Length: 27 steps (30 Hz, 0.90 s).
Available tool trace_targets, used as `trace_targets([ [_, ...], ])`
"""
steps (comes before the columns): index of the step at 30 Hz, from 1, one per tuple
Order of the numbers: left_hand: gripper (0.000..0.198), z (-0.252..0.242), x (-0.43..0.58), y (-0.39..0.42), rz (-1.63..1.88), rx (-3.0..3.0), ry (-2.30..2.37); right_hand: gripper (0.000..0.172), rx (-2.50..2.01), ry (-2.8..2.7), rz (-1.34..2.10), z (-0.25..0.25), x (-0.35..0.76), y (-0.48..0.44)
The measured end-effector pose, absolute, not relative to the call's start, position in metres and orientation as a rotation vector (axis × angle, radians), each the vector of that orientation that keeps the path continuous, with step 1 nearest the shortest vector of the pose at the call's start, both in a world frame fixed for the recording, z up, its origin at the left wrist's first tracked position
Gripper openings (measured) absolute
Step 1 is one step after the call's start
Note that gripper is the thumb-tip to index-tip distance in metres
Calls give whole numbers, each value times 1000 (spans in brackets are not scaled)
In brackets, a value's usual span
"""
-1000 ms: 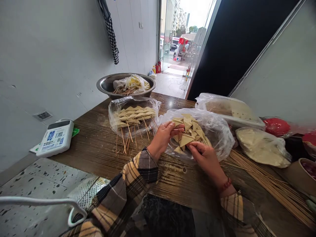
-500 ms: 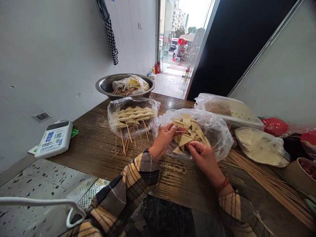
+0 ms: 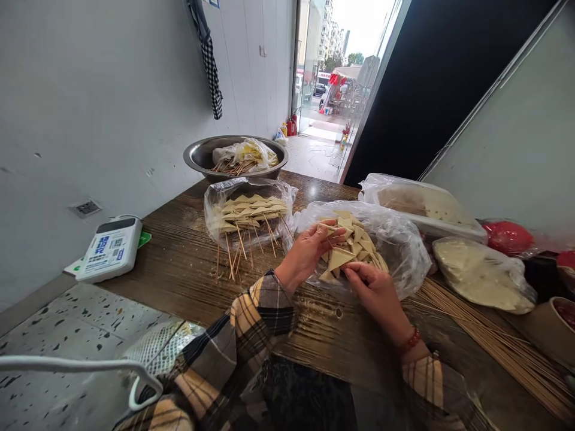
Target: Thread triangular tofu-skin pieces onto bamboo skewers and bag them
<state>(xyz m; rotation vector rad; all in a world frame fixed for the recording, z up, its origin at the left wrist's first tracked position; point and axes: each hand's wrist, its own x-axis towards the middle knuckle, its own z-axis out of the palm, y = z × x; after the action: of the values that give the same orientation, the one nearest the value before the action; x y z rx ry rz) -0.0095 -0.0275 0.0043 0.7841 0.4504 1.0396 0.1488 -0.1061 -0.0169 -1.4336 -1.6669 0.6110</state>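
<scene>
My left hand (image 3: 309, 245) has a folded tan piece (image 3: 329, 227) pinched between thumb and fingers. My right hand (image 3: 372, 286) has thumb and fingertips closed at the lower corner of a flat tan triangle (image 3: 340, 258); can't tell if a stick is in there too. Triangle is smooth, thin, matte, straight-edged, sitting between my hands just over the loose pile (image 3: 363, 242). Pile lies jumbled on a crinkled clear plastic bag (image 3: 406, 245).

Left of that: a second clear bag (image 3: 214, 212), holding skewered triangles (image 3: 254, 206) in layered zigzag rows, thin wooden sticks (image 3: 241, 242) poking out toward me. Right: loose bundle of long, slim bamboo sticks (image 3: 489, 341), plus a bagged pale, flattish mass (image 3: 485, 275). All on a dark, ridged wood-grain table (image 3: 175, 257). Far end: shiny oval-looking metal basin (image 3: 191, 157), more sticks and bunched plastic inside.
</scene>
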Motion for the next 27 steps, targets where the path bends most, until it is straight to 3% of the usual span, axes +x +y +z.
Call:
trace_targets([
  [11,17,8,-6,-33,1033,772,388,30,-1437,-1686,568,-21,151,-105],
  [17,31,10,-9,-31,1061,714,411,30,-1412,-1658,594,-22,151,-105],
  [22,13,12,-9,-32,1040,707,306,29,-1398,-1663,610,-21,151,-106],
  [27,12,13,-7,-35,1030,698,280,28,-1429,-1657,566,-21,150,-106],
])
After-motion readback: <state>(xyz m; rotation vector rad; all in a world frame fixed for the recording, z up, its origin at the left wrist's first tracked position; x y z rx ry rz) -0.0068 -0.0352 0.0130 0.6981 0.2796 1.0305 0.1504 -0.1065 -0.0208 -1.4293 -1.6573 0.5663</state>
